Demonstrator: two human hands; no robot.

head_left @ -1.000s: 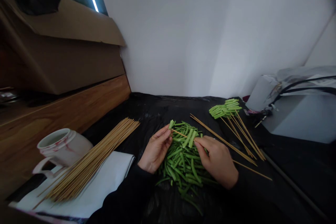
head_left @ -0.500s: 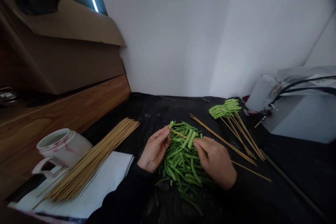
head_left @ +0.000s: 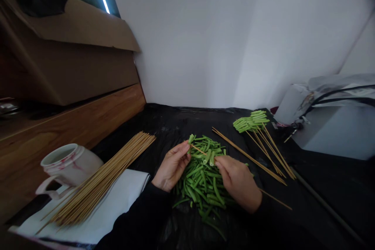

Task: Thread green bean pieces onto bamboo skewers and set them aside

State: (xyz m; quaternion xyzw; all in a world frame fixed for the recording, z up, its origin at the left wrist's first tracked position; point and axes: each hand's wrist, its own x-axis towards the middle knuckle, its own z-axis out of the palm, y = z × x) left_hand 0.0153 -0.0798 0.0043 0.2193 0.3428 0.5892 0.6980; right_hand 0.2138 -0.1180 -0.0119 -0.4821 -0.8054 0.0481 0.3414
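Between thumb and fingers, my left hand pinches a short green bean piece, which the tip of a bamboo skewer meets; whether it is pierced I cannot tell. My right hand is closed around that skewer, whose tail sticks out behind the wrist. Two bean pieces are threaded on the skewer just ahead of my right fingertips. Below both hands lies a heap of cut green beans on black plastic sheeting.
A thick bundle of skewers rests on white paper beside a mug at left. A few loose skewers and filled bean skewers lie to the right. A cardboard box and a grey container flank the sheeting.
My right hand has shifted slightly left with the skewer, and the tail behind the wrist has dropped and drawn in. The threaded bean pieces have turned. My left hand stays nearly still.
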